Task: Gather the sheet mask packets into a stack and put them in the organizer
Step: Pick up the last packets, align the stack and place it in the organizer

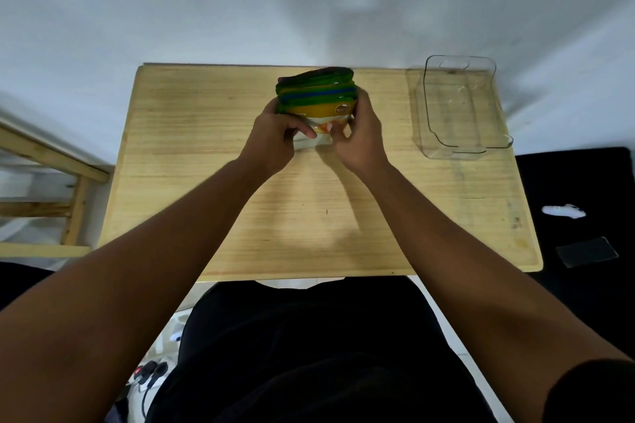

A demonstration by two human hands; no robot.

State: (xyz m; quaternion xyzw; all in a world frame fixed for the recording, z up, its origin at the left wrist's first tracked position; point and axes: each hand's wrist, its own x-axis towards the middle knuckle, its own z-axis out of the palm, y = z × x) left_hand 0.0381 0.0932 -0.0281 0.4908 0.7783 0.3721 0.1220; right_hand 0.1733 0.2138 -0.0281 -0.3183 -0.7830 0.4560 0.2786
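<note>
A stack of several sheet mask packets (318, 93) stands on edge above the middle of the wooden table (206, 148), with green, blue and yellow fronts fanned slightly. My left hand (273, 141) grips the stack's left side and my right hand (357, 141) grips its right side, thumbs on the nearest yellow and white packet. The clear plastic organizer (460, 144) sits at the table's far right corner, with nothing in it, well apart from the stack.
A white wall rises behind the table. A wooden frame (68, 182) stands to the left. To the right lies a black mat (584, 285) with a small white object (563, 210) and a clear flat piece (586, 251). Cables and a power strip (151, 374) lie on the floor.
</note>
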